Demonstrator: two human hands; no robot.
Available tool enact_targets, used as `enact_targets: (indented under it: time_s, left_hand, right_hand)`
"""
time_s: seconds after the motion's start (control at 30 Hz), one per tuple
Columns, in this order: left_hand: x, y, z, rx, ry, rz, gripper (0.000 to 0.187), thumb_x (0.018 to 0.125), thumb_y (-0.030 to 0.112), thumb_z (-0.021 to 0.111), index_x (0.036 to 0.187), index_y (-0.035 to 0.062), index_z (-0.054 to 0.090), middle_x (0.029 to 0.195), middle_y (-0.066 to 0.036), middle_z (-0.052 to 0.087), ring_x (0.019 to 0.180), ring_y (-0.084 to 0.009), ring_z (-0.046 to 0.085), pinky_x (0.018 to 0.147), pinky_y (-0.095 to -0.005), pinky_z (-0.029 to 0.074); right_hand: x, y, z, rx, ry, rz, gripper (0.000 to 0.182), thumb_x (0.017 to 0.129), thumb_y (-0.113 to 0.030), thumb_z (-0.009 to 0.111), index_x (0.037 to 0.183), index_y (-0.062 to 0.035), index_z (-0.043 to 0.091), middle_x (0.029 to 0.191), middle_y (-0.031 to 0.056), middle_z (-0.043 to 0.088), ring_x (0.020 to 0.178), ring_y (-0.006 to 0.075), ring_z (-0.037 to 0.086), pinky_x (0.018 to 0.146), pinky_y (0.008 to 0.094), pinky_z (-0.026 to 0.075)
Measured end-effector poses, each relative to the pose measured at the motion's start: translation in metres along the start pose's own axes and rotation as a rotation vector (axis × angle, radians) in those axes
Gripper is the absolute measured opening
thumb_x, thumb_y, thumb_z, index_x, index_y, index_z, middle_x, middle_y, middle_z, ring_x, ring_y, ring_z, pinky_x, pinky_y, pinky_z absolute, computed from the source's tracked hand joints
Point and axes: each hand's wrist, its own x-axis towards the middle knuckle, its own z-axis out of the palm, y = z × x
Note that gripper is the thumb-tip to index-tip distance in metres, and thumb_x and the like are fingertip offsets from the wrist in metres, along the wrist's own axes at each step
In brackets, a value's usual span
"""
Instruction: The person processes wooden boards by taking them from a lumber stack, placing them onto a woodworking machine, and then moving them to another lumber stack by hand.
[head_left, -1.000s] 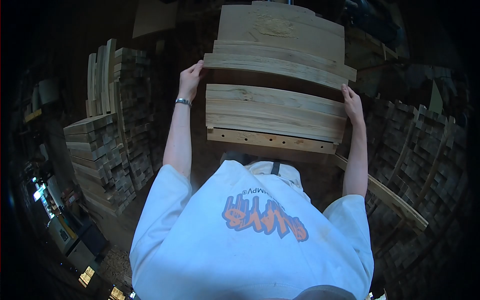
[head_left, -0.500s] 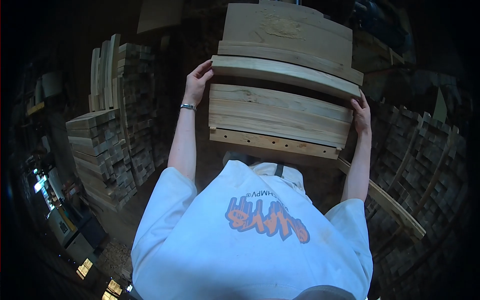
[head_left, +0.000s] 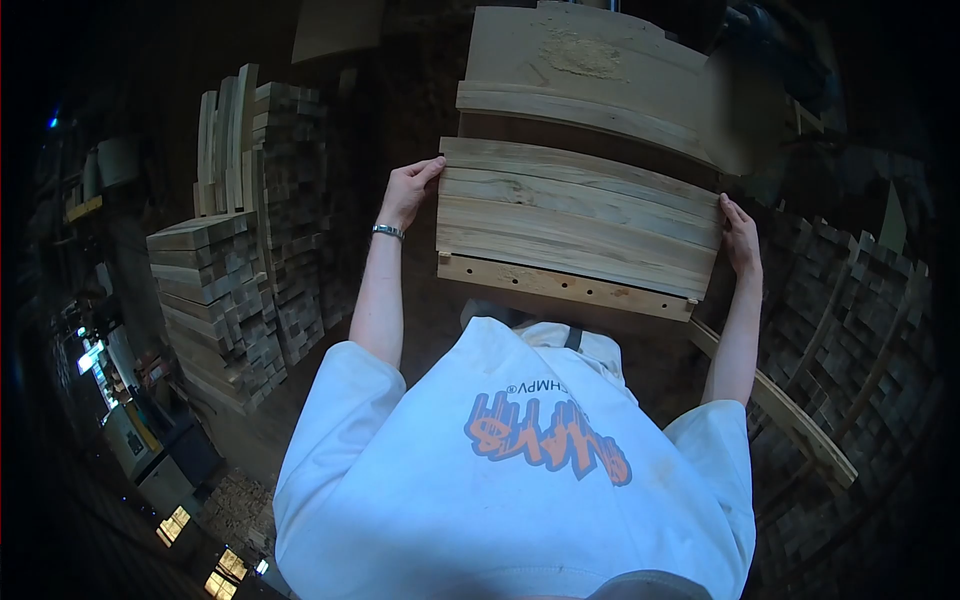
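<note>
My left hand [head_left: 413, 190] pinches the left end of a pale wooden board [head_left: 580, 167]. At its other end, the fingers of my right hand [head_left: 740, 232] are closed against the same board. This board lies along the far side of several similar boards [head_left: 570, 215], edge against edge. Nearest my body, a wooden strip with dark round holes [head_left: 568, 288] runs along the front of these boards. Beyond a dark gap, another board [head_left: 580, 115] lies against a wide flat panel [head_left: 520, 60].
Sawdust [head_left: 585, 58] lies on the panel. Stacked lumber [head_left: 210, 300] rises on the left, with upright pieces [head_left: 228, 135] behind it. More stacked wood [head_left: 840, 310] fills the right side. A long wooden rail [head_left: 800, 425] slants down beside my right arm.
Both hands have drawn the board toward my body, across the gap and up against the near boards. The gap now lies on the board's far side.
</note>
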Motion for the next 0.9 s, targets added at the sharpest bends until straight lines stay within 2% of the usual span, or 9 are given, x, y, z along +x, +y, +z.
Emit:
enact_targets:
  time_s: [0.07,0.27,0.4,0.6,0.7,0.73,0.77,0.83,0.9]
  left_hand:
    - [0.001,0.006,-0.001,0.068,-0.060,-0.014,0.035,0.086,0.021,0.069,0.111,-0.0032,0.064,0.105,-0.009,0.067,0.096,-0.0138,0.062,0.084,-0.0283,0.051]
    - [0.001,0.007,-0.004,0.076,-0.044,-0.015,0.037,0.084,0.019,0.070,0.112,-0.0048,0.063,0.105,-0.012,0.066,0.097,-0.0167,0.063,0.085,-0.0302,0.052]
    - [0.002,0.010,-0.004,0.088,-0.069,-0.024,0.036,0.084,0.018,0.071,0.111,-0.0045,0.063,0.106,-0.012,0.066,0.097,-0.0171,0.063,0.085,-0.0302,0.052]
    - [0.012,0.003,-0.011,-0.078,-0.162,-0.071,0.036,0.086,0.016,0.067,0.116,-0.0025,0.057,0.105,-0.008,0.064,0.097,-0.0144,0.061,0.084,-0.0279,0.050]
    - [0.014,0.003,-0.014,-0.159,-0.225,-0.105,0.036,0.088,0.016,0.064,0.118,-0.0003,0.054,0.108,-0.007,0.061,0.098,-0.0145,0.059,0.083,-0.0266,0.049]
    - [0.015,0.004,-0.016,-0.255,-0.295,-0.142,0.036,0.089,0.017,0.062,0.119,0.0000,0.053,0.109,-0.008,0.060,0.099,-0.0153,0.058,0.085,-0.0272,0.049]
    - [0.017,0.007,-0.018,-0.352,-0.364,-0.177,0.036,0.090,0.018,0.061,0.119,0.0003,0.053,0.111,-0.008,0.060,0.100,-0.0161,0.058,0.086,-0.0277,0.049]
    - [0.030,0.016,-0.017,-0.368,-0.295,-0.211,0.034,0.092,0.022,0.059,0.117,-0.0010,0.056,0.109,-0.010,0.062,0.101,-0.0178,0.059,0.090,-0.0302,0.049]
    - [0.050,0.029,-0.009,-0.080,0.097,-0.003,0.033,0.093,0.025,0.058,0.111,-0.0024,0.060,0.107,-0.012,0.064,0.100,-0.0200,0.061,0.091,-0.0333,0.050]
  right_hand:
    - [0.006,0.006,-0.008,0.084,-0.133,0.033,0.052,0.087,-0.040,0.066,0.125,-0.0065,0.057,0.119,0.0026,0.059,0.110,0.0145,0.052,0.092,0.0315,0.039]
    - [0.024,0.027,-0.018,0.116,-0.176,0.051,0.054,0.087,-0.038,0.065,0.128,-0.0037,0.054,0.116,0.0023,0.059,0.109,0.0135,0.053,0.096,0.0330,0.036]
    - [0.021,0.026,-0.018,0.134,-0.220,0.019,0.052,0.087,-0.036,0.067,0.125,-0.0032,0.055,0.112,0.0010,0.061,0.103,0.0097,0.054,0.090,0.0287,0.039]
    - [0.021,0.026,-0.019,0.048,-0.274,-0.018,0.037,0.087,-0.030,0.068,0.111,-0.0037,0.060,0.103,-0.0005,0.061,0.094,0.0057,0.056,0.078,0.0197,0.042]
    - [0.005,0.011,-0.014,0.055,-0.320,0.020,0.038,0.086,-0.031,0.069,0.112,-0.0041,0.060,0.105,0.0002,0.061,0.093,0.0068,0.056,0.079,0.0215,0.043]
    - [0.004,0.010,-0.013,0.001,-0.322,-0.002,0.043,0.088,-0.040,0.064,0.111,-0.0042,0.061,0.107,0.0003,0.060,0.095,0.0087,0.056,0.080,0.0254,0.044]
    - [0.010,0.006,-0.016,0.000,-0.323,-0.011,0.043,0.088,-0.040,0.064,0.111,-0.0042,0.061,0.107,0.0003,0.060,0.095,0.0087,0.056,0.080,0.0254,0.044]
    - [0.023,0.001,-0.021,-0.049,-0.333,0.191,0.051,0.090,-0.051,0.055,0.109,-0.0040,0.061,0.107,0.0009,0.060,0.098,0.0103,0.055,0.082,0.0293,0.044]
    - [0.045,-0.006,-0.014,-0.108,-0.090,0.002,0.056,0.091,-0.054,0.051,0.117,-0.0055,0.061,0.110,0.0042,0.062,0.099,0.0125,0.056,0.084,0.0309,0.044]
